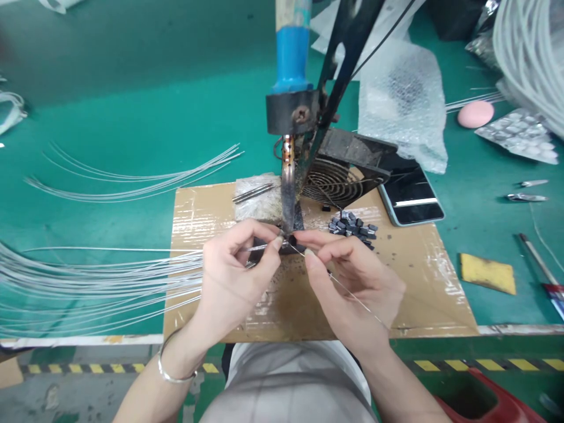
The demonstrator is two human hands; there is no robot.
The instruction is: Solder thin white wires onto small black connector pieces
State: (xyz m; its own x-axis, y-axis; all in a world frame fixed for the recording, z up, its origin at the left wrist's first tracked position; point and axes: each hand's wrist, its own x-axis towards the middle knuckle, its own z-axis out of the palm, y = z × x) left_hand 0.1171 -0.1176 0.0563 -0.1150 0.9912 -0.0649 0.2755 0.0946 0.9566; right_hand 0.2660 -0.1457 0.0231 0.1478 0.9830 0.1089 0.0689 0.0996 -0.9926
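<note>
A soldering iron (293, 59) with a blue handle is clamped upright, its tip pointing down between my hands. Just left of the tip, my left hand (240, 270) pinches the end of a thin white cable (259, 247). My right hand (348, 276) is closed on a thin solder wire (355, 295), which runs from the tip back across the palm. A small black part (292, 241) sits at my right fingertips, below the tip; whether they grip it I cannot tell. Many white cables (110, 279) spread out to the left.
Cardboard (273, 317) covers the work area. Small black pieces (352, 226) lie in a pile near a black fan (339, 176) and a phone (409, 194). A yellow sponge (487, 273), a pink egg-shaped object (476, 114) and bubble wrap (400, 100) are to the right.
</note>
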